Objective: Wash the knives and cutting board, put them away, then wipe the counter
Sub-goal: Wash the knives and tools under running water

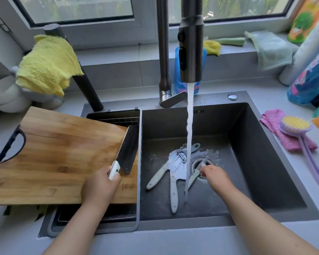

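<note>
A wooden cutting board [53, 153] lies across the left of the dark sink [256, 144], over a drain rack. My left hand [99, 186] grips the white handle of a dark cleaver [128, 150], its blade standing over the board's right edge. My right hand [214, 174] reaches down to the drain and pinches a small pale-handled knife [203, 162]. Several pale-handled utensils [173, 172], a knife and a peeler among them, lie on the sink floor. Water pours from the faucet [191, 52] onto them.
A yellow towel [48, 63] hangs at the back left. A pink cloth [276, 126] and a purple long-handled brush [296, 126] lie on the counter to the right of the sink. Blue detergent bottles [309, 80] stand at the back right, cloths [273, 46] on the windowsill.
</note>
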A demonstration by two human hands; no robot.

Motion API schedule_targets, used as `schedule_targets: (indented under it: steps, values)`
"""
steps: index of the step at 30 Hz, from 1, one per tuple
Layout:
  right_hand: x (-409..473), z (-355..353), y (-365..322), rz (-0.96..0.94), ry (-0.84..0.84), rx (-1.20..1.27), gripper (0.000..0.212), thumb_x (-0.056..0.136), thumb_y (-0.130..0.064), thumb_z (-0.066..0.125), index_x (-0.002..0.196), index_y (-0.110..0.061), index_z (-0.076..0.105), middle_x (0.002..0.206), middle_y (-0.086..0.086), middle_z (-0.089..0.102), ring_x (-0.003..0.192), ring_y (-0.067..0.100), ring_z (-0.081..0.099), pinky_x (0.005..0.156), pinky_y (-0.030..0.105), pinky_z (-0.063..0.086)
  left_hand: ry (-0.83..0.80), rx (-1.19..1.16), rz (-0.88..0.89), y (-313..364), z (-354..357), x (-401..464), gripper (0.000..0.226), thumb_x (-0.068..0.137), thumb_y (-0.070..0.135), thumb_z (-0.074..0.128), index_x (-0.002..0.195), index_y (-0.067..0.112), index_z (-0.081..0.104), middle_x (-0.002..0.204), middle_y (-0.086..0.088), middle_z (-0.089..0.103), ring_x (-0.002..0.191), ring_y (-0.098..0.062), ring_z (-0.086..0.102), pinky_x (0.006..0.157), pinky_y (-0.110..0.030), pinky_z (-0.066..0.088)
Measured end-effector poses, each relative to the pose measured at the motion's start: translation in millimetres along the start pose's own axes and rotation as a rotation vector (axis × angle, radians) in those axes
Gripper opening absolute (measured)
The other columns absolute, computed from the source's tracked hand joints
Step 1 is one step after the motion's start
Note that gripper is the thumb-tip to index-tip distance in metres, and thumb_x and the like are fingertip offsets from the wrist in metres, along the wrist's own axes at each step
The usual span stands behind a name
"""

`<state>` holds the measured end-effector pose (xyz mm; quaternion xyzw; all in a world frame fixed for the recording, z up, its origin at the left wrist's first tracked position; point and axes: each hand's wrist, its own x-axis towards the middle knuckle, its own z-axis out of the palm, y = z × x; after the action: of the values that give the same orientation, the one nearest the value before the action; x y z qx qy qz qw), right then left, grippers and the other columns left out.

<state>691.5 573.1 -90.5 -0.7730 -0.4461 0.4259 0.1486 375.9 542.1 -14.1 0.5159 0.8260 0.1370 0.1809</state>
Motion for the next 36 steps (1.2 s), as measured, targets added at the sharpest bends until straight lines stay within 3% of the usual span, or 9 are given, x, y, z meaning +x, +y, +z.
schedule_targets:
  steps: [4, 7, 10, 12, 14, 18, 22, 29, 36]
  values:
    - [2.2, 2.3, 0.9, 0.009, -0.094, -0.084, 0.037, 0.098, -0.026, 0.037, 0.099, -0.001, 0.064, 0.101, 0.013, 0.064, 0.087, 0.022, 0.051, 0.075, 0.031, 0.039, -0.078, 0.21, -0.021, 6.9, 1.2, 13.7, 0.022, 0.08, 0.033, 0.059, 0.065, 0.018, 0.064, 0.056, 0.0, 0.06, 0.054, -0.021, 0.057, 0.045, -0.022, 0.034]
    - [7.0, 7.7, -1.6, 0.057, -0.154, -0.112, 0.03, 0.098, -0.024, 0.037, 0.084, -0.011, 0.059, 0.095, 0.007, 0.063, 0.086, 0.022, 0.052, 0.071, 0.028, 0.037, -0.095, 0.29, -0.056, 11.8, 3.8, 15.7, 0.032, 0.088, 0.039, 0.058, 0.068, 0.016, 0.069, 0.069, -0.003, 0.062, 0.061, -0.02, 0.058, 0.048, -0.023, 0.037]
    - [17.9, 15.4, -7.7, 0.13, -0.262, -0.035, 0.024, 0.093, -0.021, 0.049, 0.07, -0.017, 0.056, 0.072, -0.001, 0.058, 0.07, 0.017, 0.055, 0.06, 0.022, 0.04, 0.134, 0.162, 0.1, 30.5, 1.0, 8.3, 0.02, 0.09, 0.027, 0.056, 0.096, 0.016, 0.071, 0.1, -0.006, 0.06, 0.086, -0.024, 0.056, 0.061, -0.028, 0.04]
    - [20.5, 18.6, -14.5, 0.237, -0.359, 0.09, 0.019, 0.093, -0.016, 0.05, 0.076, -0.012, 0.059, 0.068, 0.002, 0.059, 0.06, 0.014, 0.053, 0.055, 0.021, 0.038, 0.18, -0.062, 0.278, 53.9, 5.0, -3.7, 0.016, 0.087, 0.014, 0.058, 0.097, 0.015, 0.07, 0.099, -0.003, 0.059, 0.085, -0.02, 0.055, 0.066, -0.029, 0.042]
    - [22.9, 23.7, -16.9, 0.3, -0.431, 0.171, 0.018, 0.092, -0.016, 0.046, 0.082, -0.009, 0.06, 0.066, 0.004, 0.059, 0.06, 0.017, 0.052, 0.055, 0.023, 0.036, 0.009, -0.208, 0.331, 79.8, 23.7, -17.7, 0.014, 0.087, 0.011, 0.057, 0.09, 0.019, 0.068, 0.092, 0.003, 0.059, 0.084, -0.014, 0.055, 0.072, -0.028, 0.045]
    - [27.6, 34.8, -10.6, 0.383, -0.451, 0.322, 0.025, 0.095, -0.026, 0.042, 0.082, -0.011, 0.057, 0.064, 0.005, 0.058, 0.056, 0.018, 0.054, 0.056, 0.025, 0.04, -0.467, -0.228, -0.056, 102.5, 103.4, -20.7, 0.021, 0.087, 0.013, 0.047, 0.083, 0.021, 0.067, 0.088, -0.002, 0.07, 0.089, -0.023, 0.066, 0.076, -0.034, 0.056]
    - [34.3, 42.4, 5.0, 0.471, -0.476, 0.355, 0.032, 0.099, -0.033, 0.038, 0.081, -0.011, 0.053, 0.068, 0.007, 0.055, 0.059, 0.019, 0.054, 0.059, 0.027, 0.04, -0.722, 0.095, -0.084, 104.5, 159.3, -12.6, 0.032, 0.093, 0.014, 0.046, 0.118, 0.003, 0.062, 0.12, -0.014, 0.064, 0.112, -0.029, 0.06, 0.077, -0.025, 0.045]
    - [43.3, 43.1, 17.6, 0.489, -0.472, 0.391, 0.033, 0.097, -0.033, 0.038, 0.084, -0.011, 0.057, 0.074, 0.009, 0.063, 0.062, 0.019, 0.056, 0.063, 0.026, 0.042, -0.867, 0.464, 0.096, 95.6, 211.4, -1.1, 0.039, 0.095, 0.019, 0.044, 0.13, 0.007, 0.053, 0.134, -0.011, 0.055, 0.123, -0.026, 0.053, 0.098, -0.03, 0.042]
    - [46.0, 34.9, 14.1, 0.453, -0.414, 0.429, 0.033, 0.098, -0.029, 0.037, 0.079, -0.012, 0.057, 0.074, 0.007, 0.06, 0.059, 0.016, 0.054, 0.058, 0.024, 0.038, -0.87, 0.329, 0.013, 82.9, 233.5, 11.3, 0.052, 0.081, 0.037, 0.041, 0.12, 0.009, 0.059, 0.123, -0.012, 0.061, 0.108, -0.027, 0.06, 0.081, -0.028, 0.046]
